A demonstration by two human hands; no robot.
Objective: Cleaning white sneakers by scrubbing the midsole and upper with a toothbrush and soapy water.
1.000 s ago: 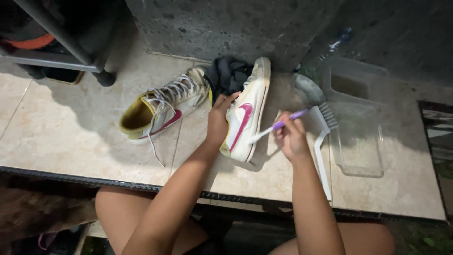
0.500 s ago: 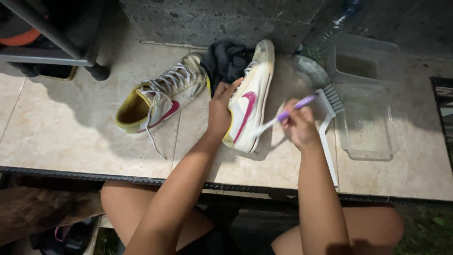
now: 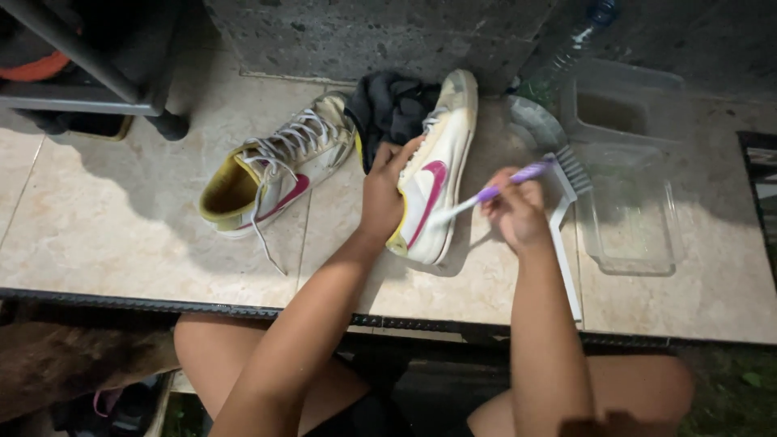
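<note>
A white sneaker with a pink side mark lies on its side on the tiled ledge. My left hand grips it at the collar. In my right hand is a purple toothbrush, its white head pressed against the shoe's side. The second sneaker, white with yellow lining and loose laces, lies to the left, untouched. A dark cloth is bunched between the two shoes.
A white long-handled brush lies right of my right hand. Clear plastic containers sit further right, a round metal dish and a plastic bottle behind. A dark stone wall backs the ledge; a metal frame leg stands upper left.
The toothbrush head has shifted slightly along the shoe's side as my right hand moves. My left hand keeps holding the shoe. The view has drifted a little.
</note>
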